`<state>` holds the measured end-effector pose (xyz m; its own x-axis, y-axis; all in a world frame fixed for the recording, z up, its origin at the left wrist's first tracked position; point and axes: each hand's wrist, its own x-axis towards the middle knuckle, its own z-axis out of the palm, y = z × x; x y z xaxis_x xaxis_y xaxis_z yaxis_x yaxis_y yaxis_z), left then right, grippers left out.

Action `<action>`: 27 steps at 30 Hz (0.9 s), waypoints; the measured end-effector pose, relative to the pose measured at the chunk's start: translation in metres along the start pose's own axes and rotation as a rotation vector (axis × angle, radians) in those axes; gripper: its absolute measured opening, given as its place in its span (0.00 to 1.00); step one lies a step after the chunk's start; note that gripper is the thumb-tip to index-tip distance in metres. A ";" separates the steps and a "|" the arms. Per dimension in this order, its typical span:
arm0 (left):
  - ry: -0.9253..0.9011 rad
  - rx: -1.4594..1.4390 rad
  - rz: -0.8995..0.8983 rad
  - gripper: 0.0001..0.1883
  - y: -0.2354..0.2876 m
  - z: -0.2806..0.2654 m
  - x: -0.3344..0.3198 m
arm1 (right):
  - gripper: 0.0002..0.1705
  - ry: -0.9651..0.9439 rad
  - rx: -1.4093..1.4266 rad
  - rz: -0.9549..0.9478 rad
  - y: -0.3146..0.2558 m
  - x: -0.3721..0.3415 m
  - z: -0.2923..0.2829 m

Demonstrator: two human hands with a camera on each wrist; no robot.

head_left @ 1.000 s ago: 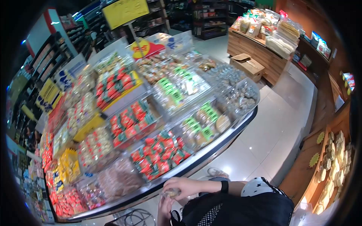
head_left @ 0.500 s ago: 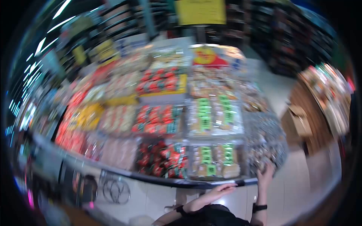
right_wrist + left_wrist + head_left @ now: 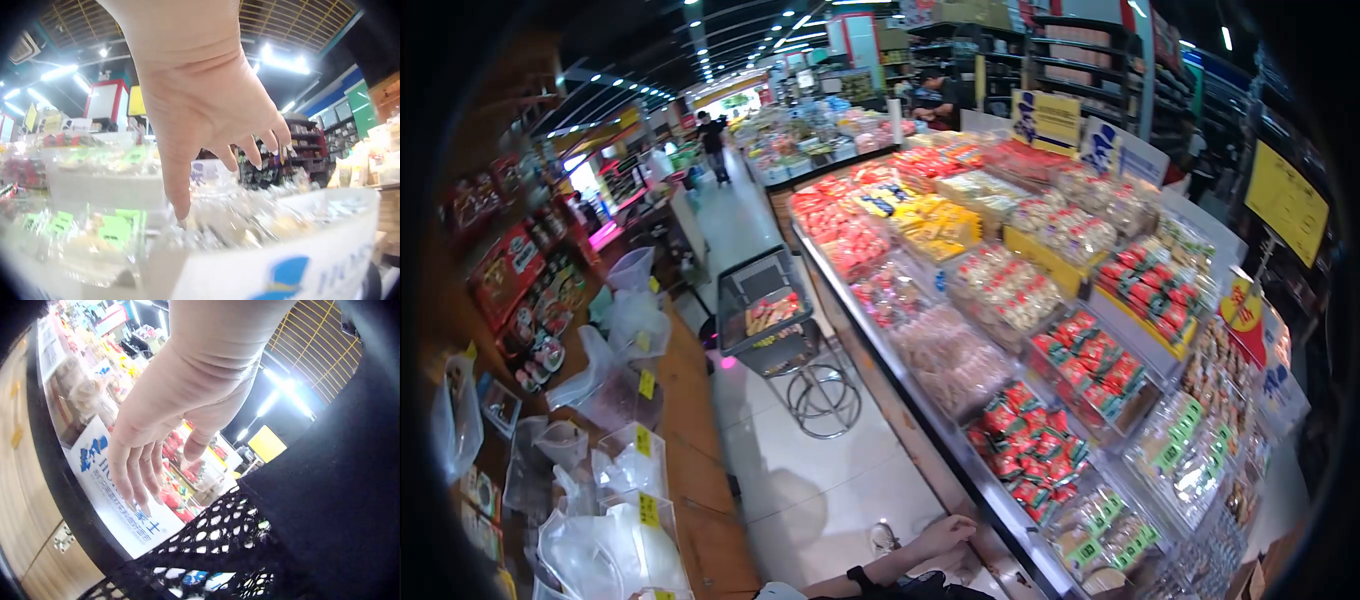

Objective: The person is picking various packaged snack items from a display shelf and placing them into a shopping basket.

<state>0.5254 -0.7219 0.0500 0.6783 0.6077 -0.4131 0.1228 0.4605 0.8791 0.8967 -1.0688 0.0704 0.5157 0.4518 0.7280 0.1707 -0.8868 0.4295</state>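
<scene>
My left hand point(image 3: 945, 537) hangs by the front edge of the snack display point(image 3: 940, 440), low in the head view. The left wrist view shows that hand point(image 3: 181, 400) with loosely bent fingers and nothing in them; a white printed card point(image 3: 106, 487) on the display's side is behind the fingertips. Outside the head view, my right hand point(image 3: 206, 106) reaches over a bin of clear-wrapped snacks point(image 3: 244, 219), fingers spread and thumb tip right at the wrappers. No item shows in its grasp. Packs with green labels point(image 3: 115, 231) lie in the neighbouring bin.
Red-and-green packets point(image 3: 1025, 455) fill another bin. A grey shopping basket point(image 3: 775, 350) with packets inside stands in the aisle, beside a round wire frame point(image 3: 820, 400). Wooden shelving with plastic scoop bins point(image 3: 625, 470) lines the left. Two people are in the background.
The head view has swung left. A second ago, both hands were together around a small item; then the right hand moved to the clear-wrapped snacks and now shows no item. The left stays near the edge.
</scene>
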 end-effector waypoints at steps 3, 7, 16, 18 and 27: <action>0.138 0.467 0.021 0.20 0.016 -0.027 -0.028 | 0.25 0.068 0.199 0.041 -0.042 0.060 -0.054; 0.166 0.458 0.000 0.21 0.022 -0.078 -0.050 | 0.29 -0.057 1.281 0.201 -0.179 0.138 -0.168; 0.593 0.240 0.174 0.14 0.017 -0.226 -0.090 | 0.17 -0.232 1.799 -0.810 -0.425 0.101 -0.390; 0.631 0.275 0.159 0.10 0.030 -0.256 -0.112 | 0.18 -0.169 1.826 -0.989 -0.458 0.089 -0.422; 0.885 0.228 0.149 0.06 0.023 -0.355 -0.147 | 0.13 -0.190 1.895 -1.306 -0.531 0.062 -0.479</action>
<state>0.1713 -0.5712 0.0470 -0.0906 0.9664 -0.2407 0.2820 0.2567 0.9244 0.4359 -0.5232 0.1435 -0.4580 0.7455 0.4842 0.6191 0.6584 -0.4281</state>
